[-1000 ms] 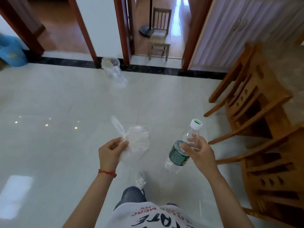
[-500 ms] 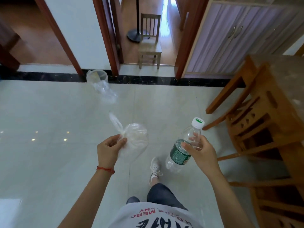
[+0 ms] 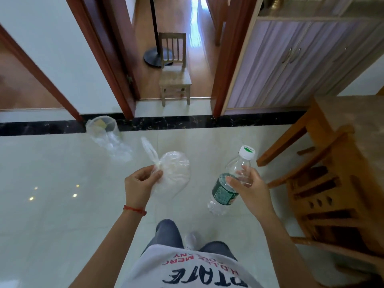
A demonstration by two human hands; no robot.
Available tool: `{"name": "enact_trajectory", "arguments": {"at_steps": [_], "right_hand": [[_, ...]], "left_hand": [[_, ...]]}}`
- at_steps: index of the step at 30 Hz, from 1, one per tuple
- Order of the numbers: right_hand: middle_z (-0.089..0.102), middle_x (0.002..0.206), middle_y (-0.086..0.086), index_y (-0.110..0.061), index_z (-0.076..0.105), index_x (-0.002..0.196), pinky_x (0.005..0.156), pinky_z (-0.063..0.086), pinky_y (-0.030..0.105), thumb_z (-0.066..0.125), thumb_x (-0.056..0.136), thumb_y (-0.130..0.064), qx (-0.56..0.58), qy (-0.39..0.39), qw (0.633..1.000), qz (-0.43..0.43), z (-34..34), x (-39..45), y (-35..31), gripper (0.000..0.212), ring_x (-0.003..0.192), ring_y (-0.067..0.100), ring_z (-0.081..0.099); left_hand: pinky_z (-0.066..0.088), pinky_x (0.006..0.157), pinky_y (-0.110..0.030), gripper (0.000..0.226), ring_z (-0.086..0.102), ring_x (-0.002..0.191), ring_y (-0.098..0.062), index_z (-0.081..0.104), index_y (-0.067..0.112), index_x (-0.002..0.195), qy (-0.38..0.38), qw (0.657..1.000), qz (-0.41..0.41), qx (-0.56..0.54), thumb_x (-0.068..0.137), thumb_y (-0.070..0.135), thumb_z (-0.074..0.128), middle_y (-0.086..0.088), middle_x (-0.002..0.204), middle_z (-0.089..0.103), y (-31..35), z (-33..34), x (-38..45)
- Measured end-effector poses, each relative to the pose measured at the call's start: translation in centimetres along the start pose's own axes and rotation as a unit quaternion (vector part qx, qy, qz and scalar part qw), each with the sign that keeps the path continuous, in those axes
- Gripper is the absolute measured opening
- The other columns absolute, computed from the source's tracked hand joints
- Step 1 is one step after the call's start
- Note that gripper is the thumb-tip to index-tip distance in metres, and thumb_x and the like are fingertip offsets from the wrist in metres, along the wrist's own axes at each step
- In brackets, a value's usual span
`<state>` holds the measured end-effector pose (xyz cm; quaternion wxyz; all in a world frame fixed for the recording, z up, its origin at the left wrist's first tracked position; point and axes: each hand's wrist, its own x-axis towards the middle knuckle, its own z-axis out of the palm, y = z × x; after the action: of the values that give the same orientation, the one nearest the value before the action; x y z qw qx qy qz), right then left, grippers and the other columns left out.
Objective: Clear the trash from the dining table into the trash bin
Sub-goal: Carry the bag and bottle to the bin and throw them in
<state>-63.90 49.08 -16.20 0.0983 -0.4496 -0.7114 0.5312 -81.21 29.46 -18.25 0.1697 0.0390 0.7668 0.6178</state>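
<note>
Trash bag [image 3: 174, 173] in left hand [image 3: 139, 183]

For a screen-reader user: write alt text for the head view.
A person walks across a tiled floor, left hand pinching a knotted clear plastic bag, right hand gripping a plastic bottle. A lined trash bin stands ahead.

A clear plastic bag [image 3: 173, 172], tied at the top in a knot, puffs out round like a balloon. A clear plastic bottle [image 3: 230, 183] with a white cap and a green label tilts, cap up. The trash bin [image 3: 102, 126], see-through with a clear liner, stands on the floor by the wall.
</note>
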Motion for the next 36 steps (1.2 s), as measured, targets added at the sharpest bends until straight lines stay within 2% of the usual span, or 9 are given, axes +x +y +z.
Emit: {"name": "enact_trajectory", "arguments": {"at_steps": [6, 9, 16, 19, 22, 28, 33, 36], "right_hand": [[0.061, 0.123, 0.002, -0.016, 0.049, 0.126, 0.088, 0.054, 0.038, 0.071, 0.076, -0.035, 0.01, 0.008, 1.0, 0.027, 0.7, 9.6, -2.5, 0.058, 0.111, 0.024, 0.059], [0.063, 0.12, 0.003, -0.014, 0.05, 0.125, 0.086, 0.054, 0.037, 0.072, 0.076, -0.033, 0.013, 0.031, 0.999, 0.033, 1.2, 15.2, -4.2, 0.056, 0.109, 0.024, 0.06], [0.064, 0.115, 0.004, -0.011, 0.052, 0.123, 0.082, 0.05, 0.028, 0.072, 0.078, -0.028, 0.0, 0.083, 0.996, 0.028, 1.2, 26.7, -9.5, 0.052, 0.1, 0.019, 0.06], [0.064, 0.116, 0.004, -0.012, 0.052, 0.124, 0.085, 0.052, 0.032, 0.072, 0.077, -0.032, -0.005, 0.095, 0.995, 0.036, 0.7, 30.3, -10.8, 0.055, 0.1, 0.019, 0.061], [0.064, 0.117, 0.002, -0.013, 0.052, 0.124, 0.086, 0.051, 0.03, 0.072, 0.076, -0.034, 0.004, 0.107, 0.993, 0.054, 0.1, 32.8, -11.2, 0.056, 0.102, 0.018, 0.061], [0.063, 0.118, 0.002, -0.011, 0.05, 0.125, 0.092, 0.05, 0.034, 0.072, 0.076, -0.032, 0.026, 0.136, 0.988, 0.072, -3.3, 41.0, -12.0, 0.057, 0.107, 0.021, 0.06], [0.063, 0.105, -0.001, -0.012, 0.054, 0.119, 0.07, 0.043, 0.015, 0.074, 0.076, -0.03, 0.019, 0.17, 0.983, 0.069, -8.0, 48.5, -12.6, 0.051, 0.097, 0.017, 0.06], [0.062, 0.104, -0.001, -0.014, 0.053, 0.118, 0.076, 0.043, 0.024, 0.075, 0.075, -0.033, 0.017, 0.186, 0.979, 0.078, -11.1, 51.9, -13.0, 0.051, 0.096, 0.018, 0.061]], "left_hand": [[0.051, 0.057, -0.008, 0.017, 0.063, 0.057, 0.004, 0.069, 0.008, 0.09, -0.024, 1.0, -0.002, 0.001, 0.073, 0.003, 0.071, 0.021, 0.059, 0.069, 2.0, 4.5, 9.7], [0.051, 0.057, -0.008, 0.016, 0.063, 0.058, 0.004, 0.068, 0.011, 0.088, -0.038, 0.999, -0.001, -0.003, 0.074, 0.003, 0.07, 0.021, 0.059, 0.069, 3.2, 6.8, 15.6], [0.049, 0.058, -0.006, 0.02, 0.063, 0.062, -0.004, 0.069, 0.002, 0.089, -0.084, 0.996, 0.014, 0.019, 0.07, 0.003, 0.073, 0.0, 0.076, 0.068, 7.6, 13.1, 28.7], [0.047, 0.057, -0.005, 0.02, 0.06, 0.055, 0.008, 0.07, 0.001, 0.089, -0.118, 0.992, 0.018, 0.034, 0.07, 0.001, 0.073, 0.015, 0.065, 0.067, 9.5, 16.1, 33.2], [0.046, 0.055, -0.004, 0.018, 0.06, 0.056, 0.008, 0.07, 0.005, 0.088, -0.146, 0.988, 0.021, 0.039, 0.071, 0.0, 0.072, 0.02, 0.055, 0.067, 10.8, 18.8, 36.1], [0.049, 0.057, -0.006, 0.022, 0.062, 0.057, 0.005, 0.068, 0.0, 0.095, -0.179, 0.983, 0.017, 0.043, 0.073, 0.001, 0.07, 0.001, 0.076, 0.067, 13.2, 27.1, 42.3], [0.052, 0.058, -0.011, 0.022, 0.063, 0.057, 0.003, 0.069, 0.004, 0.095, -0.205, 0.978, 0.001, 0.035, 0.073, 0.004, 0.071, 0.015, 0.065, 0.069, 15.2, 35.5, 46.5], [0.051, 0.055, -0.009, 0.02, 0.063, 0.056, 0.004, 0.07, 0.002, 0.093, -0.22, 0.975, 0.011, 0.038, 0.073, 0.003, 0.071, 0.013, 0.065, 0.069, 16.9, 40.4, 48.4]]}}
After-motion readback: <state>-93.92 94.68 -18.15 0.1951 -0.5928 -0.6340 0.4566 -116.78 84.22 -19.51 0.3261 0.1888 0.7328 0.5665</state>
